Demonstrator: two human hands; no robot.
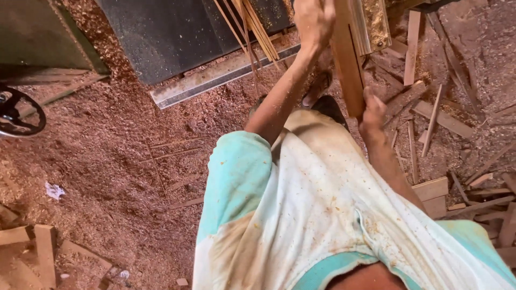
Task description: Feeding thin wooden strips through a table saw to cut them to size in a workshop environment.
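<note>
— Start close in. What's nearest the camera?

— The person's own shirt, white with turquoise sleeves and dusted with sawdust, filling the lower middle of the view. Both arms reach up and away from it.

— And the hands?

— The right hand is the nearer one. It grips the lower end of a long reddish wooden board, fingers clamped around it. The left hand is farther off, fingers closed against the left edge of the same board near the top of the picture.

— So where does the board lie?

— Held between the two hands, running away from the body towards the machine bench, where its far end sits against a metal guard coated in sawdust.

— What surrounds that?

— Thin wood strips lean over the dark bench top, and a metal rail edges it. The floor is deep in reddish sawdust. Wood offcuts lie scattered to the right, more blocks at lower left, and a black handwheel shows at the far left edge.
</note>
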